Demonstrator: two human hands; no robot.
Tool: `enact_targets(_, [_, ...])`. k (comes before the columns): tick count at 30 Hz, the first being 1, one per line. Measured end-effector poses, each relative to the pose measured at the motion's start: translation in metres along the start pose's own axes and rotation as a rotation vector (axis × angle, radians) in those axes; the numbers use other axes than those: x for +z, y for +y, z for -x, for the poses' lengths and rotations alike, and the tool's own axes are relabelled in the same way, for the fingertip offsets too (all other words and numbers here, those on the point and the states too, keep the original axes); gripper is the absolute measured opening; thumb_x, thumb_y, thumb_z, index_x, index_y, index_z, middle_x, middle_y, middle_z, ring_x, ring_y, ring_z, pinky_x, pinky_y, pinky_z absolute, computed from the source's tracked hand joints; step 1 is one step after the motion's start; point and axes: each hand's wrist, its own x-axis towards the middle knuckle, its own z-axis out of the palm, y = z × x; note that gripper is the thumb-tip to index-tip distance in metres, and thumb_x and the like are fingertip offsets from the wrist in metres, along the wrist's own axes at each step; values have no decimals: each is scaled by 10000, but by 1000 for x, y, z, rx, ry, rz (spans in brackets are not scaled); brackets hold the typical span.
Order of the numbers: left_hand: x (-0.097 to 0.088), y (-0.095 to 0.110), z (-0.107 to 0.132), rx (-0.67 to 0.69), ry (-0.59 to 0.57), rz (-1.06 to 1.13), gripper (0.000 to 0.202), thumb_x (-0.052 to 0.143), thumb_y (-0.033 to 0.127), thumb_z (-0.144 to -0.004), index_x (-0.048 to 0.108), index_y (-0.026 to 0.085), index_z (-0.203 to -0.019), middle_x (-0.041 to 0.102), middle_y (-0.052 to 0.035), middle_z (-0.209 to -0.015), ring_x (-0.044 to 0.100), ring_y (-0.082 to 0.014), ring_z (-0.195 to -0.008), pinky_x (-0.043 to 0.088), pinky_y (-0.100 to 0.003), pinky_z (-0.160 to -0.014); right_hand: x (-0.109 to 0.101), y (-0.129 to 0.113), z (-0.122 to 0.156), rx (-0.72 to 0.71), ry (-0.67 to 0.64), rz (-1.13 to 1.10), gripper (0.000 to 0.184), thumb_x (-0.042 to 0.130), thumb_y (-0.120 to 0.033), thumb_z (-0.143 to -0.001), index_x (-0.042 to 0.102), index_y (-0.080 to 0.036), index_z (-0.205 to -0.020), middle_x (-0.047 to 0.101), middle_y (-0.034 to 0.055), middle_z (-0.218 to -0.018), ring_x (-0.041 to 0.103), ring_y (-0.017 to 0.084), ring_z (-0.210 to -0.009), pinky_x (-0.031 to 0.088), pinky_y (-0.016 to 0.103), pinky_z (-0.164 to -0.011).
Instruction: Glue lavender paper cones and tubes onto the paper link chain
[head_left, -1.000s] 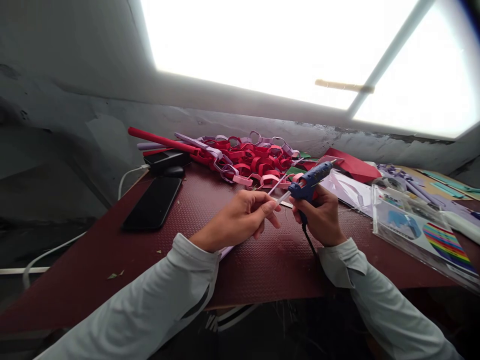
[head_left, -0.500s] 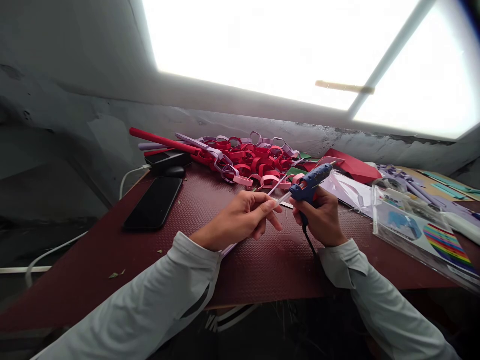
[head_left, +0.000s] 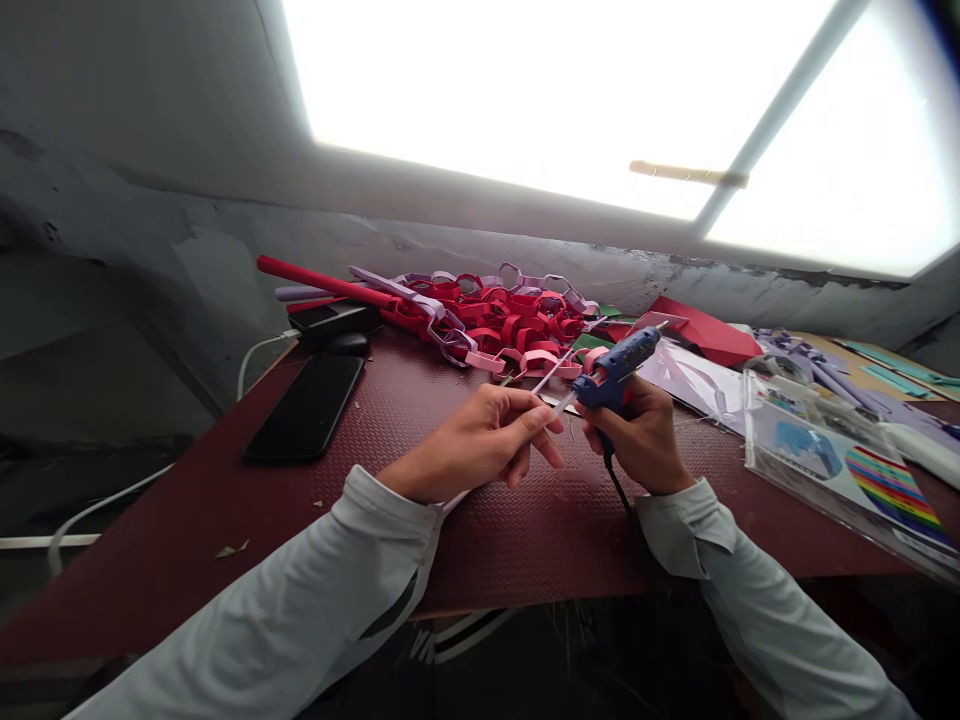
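Observation:
A blue hot glue gun (head_left: 611, 370) is gripped in my right hand (head_left: 643, 432), its metal nozzle pointing up and away to the right. From its back end sticks out a clear glue stick (head_left: 566, 402). My left hand (head_left: 487, 435) pinches that stick between thumb and index finger, with the other fingers loosely bent. The gun's black cord (head_left: 616, 485) drops below my right hand to the table. A thin pale purple paper strip (head_left: 553, 372) lies on the table behind my left hand and is partly hidden by it.
Red, pink and purple paper chains (head_left: 517, 315) are heaped at the back of the table (head_left: 540, 540). A black phone (head_left: 306, 408) lies at the left. Toward the right are a clear plastic packet (head_left: 817, 440), purple paper (head_left: 694, 380) and a folded red sheet (head_left: 709, 330).
The glue gun has shifted slightly left and down in my right hand. My left hand keeps its pinch on the glue stick, almost unmoved.

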Motion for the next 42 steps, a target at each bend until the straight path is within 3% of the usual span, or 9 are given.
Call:
enact_targets(6, [0, 3, 0, -7, 30, -77, 274, 600, 355, -984, 661, 96, -919, 759, -95, -810, 468, -28, -401, 327, -160, -397, -2, 0, 1, -76, 45, 147, 160, 794, -216, -781, 639, -183, -807, 603, -55, -521, 498, 90, -371, 403, 218, -370])
enact_targets(10, [1, 3, 1, -7, 87, -142, 236, 632, 311, -963, 661, 95, -870, 743, -77, -770, 460, -31, -410, 318, -161, -395, -2, 2, 3, -65, -21, 213, 130, 778, -177, -769, 678, -178, -853, 587, -69, -519, 512, 91, -392, 411, 214, -388])
enact_targets(16, [2, -1, -1, 18, 105, -119, 218, 669, 307, -944, 675, 91, -908, 743, -76, -798, 472, -34, -445, 343, -160, -413, 0, 2, 5, -43, -54, 199, 130, 768, -167, -770, 685, -177, -869, 593, -70, -538, 521, 95, -399, 428, 222, -398])
enact_targets(22, [2, 5, 1, -1, 106, -110, 245, 685, 339, -938, 691, 94, -931, 751, -77, -817, 535, -50, -469, 392, -168, -434, -2, 0, 6, -113, 19, 216, 165, 778, -156, -744, 681, -191, -873, 600, -70, -523, 526, 104, -392, 422, 226, -393])
enact_targets(30, [4, 8, 2, -9, 94, -112, 252, 680, 316, -952, 694, 103, -818, 653, -5, -613, 491, -43, -448, 367, -165, -443, -1, 3, 7, -176, 40, 299, 149, 764, -145, -716, 684, -209, -824, 596, -70, -515, 530, 115, -394, 416, 238, -394])
enact_targets(42, [4, 3, 4, 24, 99, -133, 278, 700, 369, -931, 685, 102, -857, 718, -55, -754, 495, -53, -496, 377, -181, -464, 0, 6, 8, -148, 35, 270, 170, 774, -154, -717, 694, -206, -858, 617, -60, -549, 550, 118, -418, 449, 238, -415])
